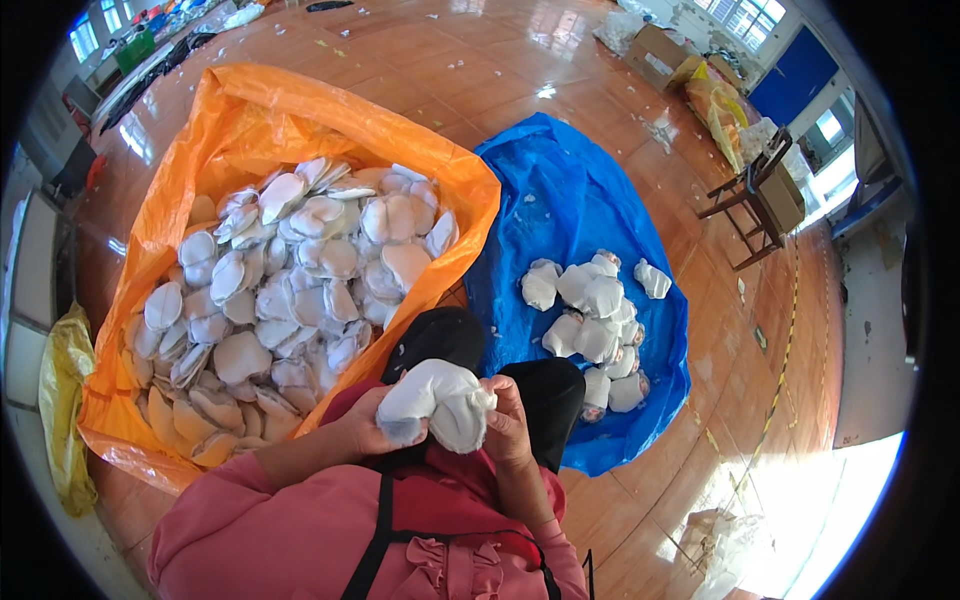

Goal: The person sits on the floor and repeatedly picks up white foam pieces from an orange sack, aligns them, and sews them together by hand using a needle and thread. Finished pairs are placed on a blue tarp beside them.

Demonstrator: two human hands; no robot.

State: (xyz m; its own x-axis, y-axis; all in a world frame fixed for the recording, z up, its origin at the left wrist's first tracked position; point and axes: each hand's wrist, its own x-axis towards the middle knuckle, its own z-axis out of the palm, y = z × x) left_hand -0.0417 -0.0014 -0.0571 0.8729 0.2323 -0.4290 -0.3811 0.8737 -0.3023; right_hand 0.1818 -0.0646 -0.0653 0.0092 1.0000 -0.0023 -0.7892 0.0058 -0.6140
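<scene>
In front of my lap I hold a white, soft, padded cup-shaped piece (440, 395), bent over in a curve. My left hand (385, 425) grips its left end, with the fingers partly hidden behind it. My right hand (507, 420) pinches its right edge between thumb and fingers. To the left stands an open orange bag (240, 100), full of flat white and beige padded cups (285, 195). On the right lies a spread blue bag (520, 160) bearing several rounded white bundles (600, 297), some with mottled ends.
Reddish tiles make up the floor (420, 60), dotted with scraps. A wooden chair (760, 205) stands at the right. Cardboard boxes (655, 55) and a yellow bag (715, 110) lie at the back right. Another yellow bag (65, 410) is at the left edge.
</scene>
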